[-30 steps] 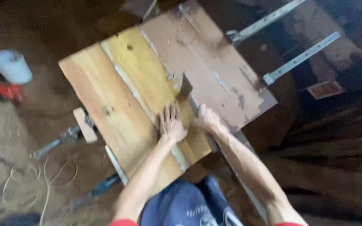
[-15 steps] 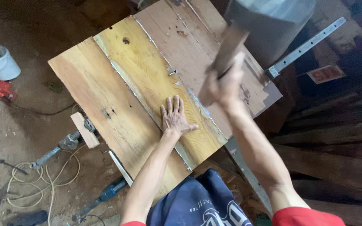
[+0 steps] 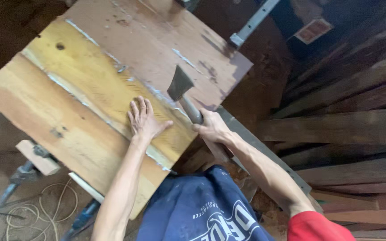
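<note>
A hatchet (image 3: 182, 89) is held in the right hand (image 3: 211, 128), whose fingers are wrapped tightly around the grey handle just below the head. The dark wedge-shaped head is seen on the wooden panel (image 3: 90, 89), with its edge on or just at the pale seam between the yellow board and the reddish board; real contact cannot be told for sure. The head lies just beside the left hand (image 3: 144, 120), up and to the right of its fingertips, and no touching between them is seen.

The left hand is laid flat on the yellow board, palm down, with the fingers stretched forward and slightly apart and the thumb spread out toward the hatchet handle. Nothing is gripped by it; the panel is only pressed.

The panel is made of several boards joined side by side and is placed tilted in the view. Under its lower left edge a bar clamp (image 3: 27, 167) with a small wooden block is seen, and a coiled cord (image 3: 36, 209) lies on the dirt floor. Stacked wooden planks (image 3: 349, 129) are seen on the right side.
</note>
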